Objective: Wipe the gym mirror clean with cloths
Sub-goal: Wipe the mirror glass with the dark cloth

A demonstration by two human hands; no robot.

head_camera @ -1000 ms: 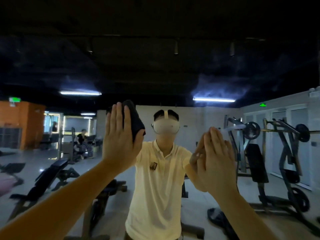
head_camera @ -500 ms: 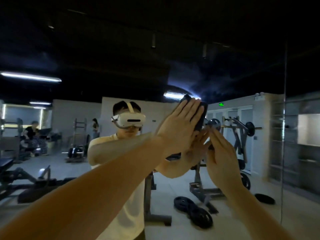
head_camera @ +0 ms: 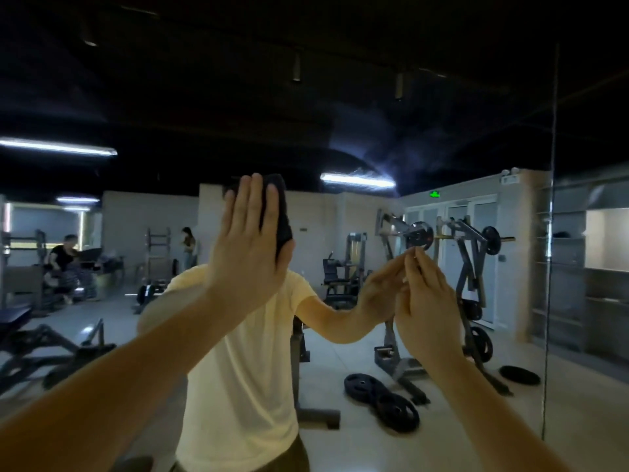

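Note:
The gym mirror [head_camera: 340, 131] fills the view and reflects the gym and a person in a pale yellow shirt. My left hand [head_camera: 250, 243] is raised flat at centre, its straight fingers pressing a dark cloth [head_camera: 280, 212] against the glass. The cloth shows above and to the right of the fingers. My right hand [head_camera: 425, 301] is at the right, fingers straight, its fingertips touching the mirror where they meet their reflection. No cloth shows under the right hand.
A vertical mirror seam [head_camera: 551, 233] runs down the right side. The reflection shows a plate-loaded machine [head_camera: 459, 267], weight plates [head_camera: 381, 400] on the floor, benches at the left and people in the background.
My left hand with the cloth has swept back to the left from beside my right hand. The right hand has stayed at the right, touching the glass.

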